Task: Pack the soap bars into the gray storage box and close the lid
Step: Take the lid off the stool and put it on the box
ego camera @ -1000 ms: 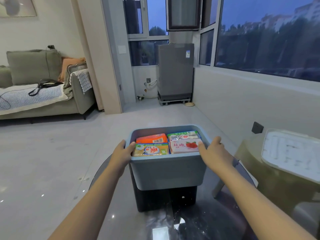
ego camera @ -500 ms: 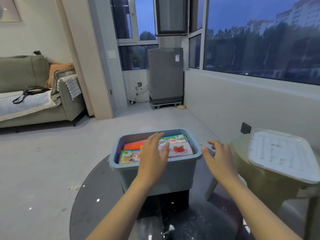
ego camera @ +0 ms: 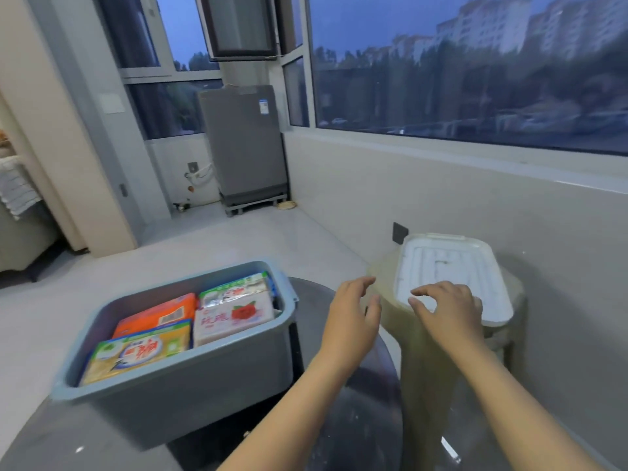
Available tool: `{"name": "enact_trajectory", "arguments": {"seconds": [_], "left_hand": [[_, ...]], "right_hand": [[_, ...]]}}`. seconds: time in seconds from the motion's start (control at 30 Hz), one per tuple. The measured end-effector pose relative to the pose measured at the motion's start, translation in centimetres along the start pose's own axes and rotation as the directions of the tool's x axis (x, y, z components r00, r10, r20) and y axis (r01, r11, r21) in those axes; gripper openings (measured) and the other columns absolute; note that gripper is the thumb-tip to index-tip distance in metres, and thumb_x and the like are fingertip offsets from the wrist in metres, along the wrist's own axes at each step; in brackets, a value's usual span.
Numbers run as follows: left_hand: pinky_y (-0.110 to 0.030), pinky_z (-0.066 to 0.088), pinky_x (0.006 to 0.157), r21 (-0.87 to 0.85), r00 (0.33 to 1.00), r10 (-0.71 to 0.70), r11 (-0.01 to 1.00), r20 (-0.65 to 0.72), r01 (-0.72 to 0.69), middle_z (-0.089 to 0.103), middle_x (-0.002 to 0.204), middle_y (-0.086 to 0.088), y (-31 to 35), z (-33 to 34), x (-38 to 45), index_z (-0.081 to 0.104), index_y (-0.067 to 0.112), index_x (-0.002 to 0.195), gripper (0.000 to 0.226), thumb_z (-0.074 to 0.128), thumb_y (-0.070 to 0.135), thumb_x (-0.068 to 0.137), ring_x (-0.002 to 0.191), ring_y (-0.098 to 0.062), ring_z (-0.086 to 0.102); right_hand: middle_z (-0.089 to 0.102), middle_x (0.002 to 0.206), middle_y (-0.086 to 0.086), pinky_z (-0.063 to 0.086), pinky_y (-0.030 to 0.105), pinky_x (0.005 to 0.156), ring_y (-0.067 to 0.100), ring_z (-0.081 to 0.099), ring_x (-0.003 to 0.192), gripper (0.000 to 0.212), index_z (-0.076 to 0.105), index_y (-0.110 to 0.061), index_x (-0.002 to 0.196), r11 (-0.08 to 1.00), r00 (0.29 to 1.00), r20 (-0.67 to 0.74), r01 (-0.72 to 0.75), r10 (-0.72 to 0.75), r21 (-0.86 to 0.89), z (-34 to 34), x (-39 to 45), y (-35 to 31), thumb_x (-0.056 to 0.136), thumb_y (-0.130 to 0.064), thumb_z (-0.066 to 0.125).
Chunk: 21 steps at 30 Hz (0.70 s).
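1 gray box (ego camera: 190, 385), open-topped, sits on a dark round glass table (ego camera: 367, 433). Inside it, 4 soap packs visible, lying flat in 2 rows and filling the top layer: orange pack (ego camera: 158, 315) far left, green-and-white pack (ego camera: 234, 291) far right, yellow-green pack (ego camera: 137, 353) near left, white pack with a red rose (ego camera: 234, 316) near right; anything underneath cannot be seen. 1 white lid (ego camera: 448, 270) lies flat on a beige stool (ego camera: 428, 375) just right of the table, apart from the box. 2 bare hands, both empty. Left hand (ego camera: 351, 319) hangs between box and stool, fingers loosely spread, touching nothing. Right hand (ego camera: 447, 311) is over the lid's near edge, fingers loosely curved and spread; contact with the lid cannot be told. 1 gray washing machine (ego camera: 243, 144) stands by the far window.
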<state>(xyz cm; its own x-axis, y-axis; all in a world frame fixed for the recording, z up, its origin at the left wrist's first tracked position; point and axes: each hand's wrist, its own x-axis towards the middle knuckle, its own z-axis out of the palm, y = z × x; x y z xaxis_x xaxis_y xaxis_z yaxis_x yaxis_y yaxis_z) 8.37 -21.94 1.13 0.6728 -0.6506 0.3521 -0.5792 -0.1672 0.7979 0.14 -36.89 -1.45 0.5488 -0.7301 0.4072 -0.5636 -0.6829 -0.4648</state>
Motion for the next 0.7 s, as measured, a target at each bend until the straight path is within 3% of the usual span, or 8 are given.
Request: {"name": "enact_trajectory", "arguments": {"seconds": [0.13,0.3,0.47,0.6,0.7], "left_hand": [[-0.023,0.044,0.094,-0.036,0.995,-0.089,0.995,0.038,0.091,0.053,0.126,0.005,-1.0,2.7,0.9,0.052,0.02,0.129,0.035,0.046,0.028,0.095,0.109,-0.006,0.053],[-0.021,0.045,0.091,-0.08,0.986,-0.157,0.984,0.061,0.161,0.055,0.125,0.003,-1.6,4.4,1.0,0.055,0.019,0.125,0.032,0.047,0.025,0.094,0.105,-0.004,0.055],[-0.016,0.044,0.085,-0.145,0.976,-0.207,0.966,0.062,0.214,0.058,0.125,0.004,-1.3,4.1,0.8,0.057,0.019,0.125,0.032,0.047,0.025,0.094,0.103,-0.003,0.058],[-0.01,0.043,0.079,-0.176,0.981,-0.194,0.965,0.029,0.196,0.059,0.12,0.01,-0.6,2.5,0.8,0.055,0.022,0.125,0.032,0.047,0.026,0.094,0.102,0.002,0.056],[-0.016,0.048,0.083,-0.243,0.984,-0.179,0.954,0.018,0.178,0.057,0.114,0.017,0.5,1.2,0.8,0.052,0.028,0.127,0.033,0.049,0.03,0.094,0.103,0.004,0.056]], "right_hand": [[0.065,0.109,-0.006,0.023,0.033,0.081,0.021,0.044,0.109,0.019,0.07,-0.036,0.094,0.996,0.995,0.089,-0.044,0.051,-0.074,0.5,0.8,2.5,0.082,-0.046,0.06],[0.07,0.089,-0.005,0.024,0.031,0.074,0.019,0.05,0.097,0.01,0.072,-0.031,0.086,0.995,0.993,0.062,-0.102,0.103,-0.012,1.0,0.8,3.5,0.08,-0.036,0.066],[0.069,0.088,-0.002,0.032,0.03,0.076,0.019,0.055,0.09,0.014,0.073,-0.023,0.089,1.0,1.0,0.012,0.005,-0.005,0.029,0.8,0.6,2.5,0.083,-0.031,0.063],[0.068,0.08,0.006,0.042,0.036,0.072,0.028,0.057,0.08,0.009,0.074,-0.015,0.082,0.988,0.973,-0.197,0.136,-0.12,0.073,-1.3,0.0,-0.6,0.082,-0.019,0.066],[0.066,0.072,0.008,0.044,0.035,0.064,0.031,0.057,0.07,0.004,0.071,-0.01,0.072,0.97,0.895,-0.431,0.197,-0.119,0.142,-3.6,-0.8,-3.4,0.076,-0.012,0.072]]}}
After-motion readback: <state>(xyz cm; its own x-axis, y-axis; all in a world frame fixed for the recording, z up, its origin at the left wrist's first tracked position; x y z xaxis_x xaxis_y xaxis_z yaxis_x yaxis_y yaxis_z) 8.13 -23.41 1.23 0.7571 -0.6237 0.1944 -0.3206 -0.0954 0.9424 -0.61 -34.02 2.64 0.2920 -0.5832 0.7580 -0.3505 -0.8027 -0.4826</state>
